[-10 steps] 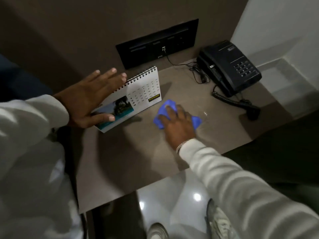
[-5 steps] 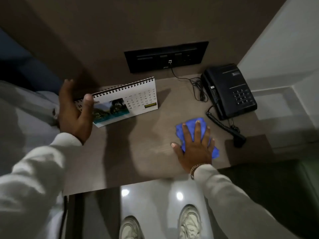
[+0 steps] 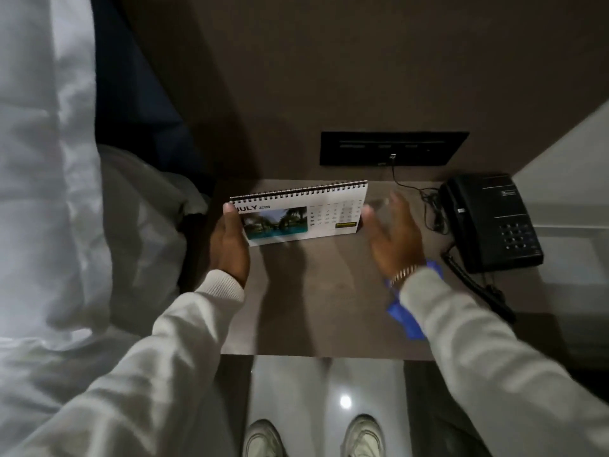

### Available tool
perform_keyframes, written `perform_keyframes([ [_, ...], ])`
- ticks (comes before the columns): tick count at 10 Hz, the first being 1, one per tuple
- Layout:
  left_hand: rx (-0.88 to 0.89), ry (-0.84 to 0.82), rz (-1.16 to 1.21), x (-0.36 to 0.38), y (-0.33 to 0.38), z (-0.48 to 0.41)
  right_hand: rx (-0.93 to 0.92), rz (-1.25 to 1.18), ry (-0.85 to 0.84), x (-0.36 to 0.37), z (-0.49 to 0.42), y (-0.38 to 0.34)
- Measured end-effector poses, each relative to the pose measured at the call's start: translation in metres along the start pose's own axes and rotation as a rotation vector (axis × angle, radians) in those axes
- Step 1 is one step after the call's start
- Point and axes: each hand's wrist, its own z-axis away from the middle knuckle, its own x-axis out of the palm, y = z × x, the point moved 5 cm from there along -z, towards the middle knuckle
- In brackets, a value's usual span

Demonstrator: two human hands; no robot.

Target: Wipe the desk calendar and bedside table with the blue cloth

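We have our left hand (image 3: pixel 230 240) clasped on the left end of the calendar (image 3: pixel 298 212), thumb up on the printed face by the word JULY, the other fingers hidden behind the card. The calendar stands at the far side of the table (image 3: pixel 316 308), leaning back a little, its spiral edge on top. Our right hand (image 3: pixel 392 235) is spread wide and holds nothing; it is blurred, just beside the calendar's right end, and we cannot tell whether a fingertip touches the card.

The cloth (image 3: pixel 403 316) lies on the table near the front edge, on the right, mostly covered by our right sleeve (image 3: pixel 461 324). The phone (image 3: pixel 491 222) sits farther right, its cord trailing along the table toward the near edge, close to the cloth.

As we judge it, the step in hand is squaring the calendar up so it can be wiped. To do it well we should keep the left grip firm but low on the card, so the pages do not bend, and steady the right end with flat fingers instead of pinching. Then we want the cloth back in the right hand, picked up without snagging the cord, and drawn across the face in long strokes away from the spiral. The tabletop under the calendar needs a pass too.
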Motion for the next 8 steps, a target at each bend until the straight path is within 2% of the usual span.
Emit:
perform_keyframes([
  [1,-0.023,-0.009,0.041,0.004,0.003,-0.005,0.099,-0.211,-0.105,0.023,-0.034,-0.026],
  [4,-0.105,-0.112,0.261,0.024,0.031,-0.059,0.227,-0.532,-0.148,0.029,-0.075,-0.027],
  [7,-0.096,-0.143,0.175,0.028,0.053,-0.073,0.236,-0.53,-0.216,0.027,-0.079,-0.042],
  [8,-0.07,-0.072,0.131,0.02,0.062,-0.075,0.217,-0.465,-0.15,0.013,-0.075,-0.057],
])
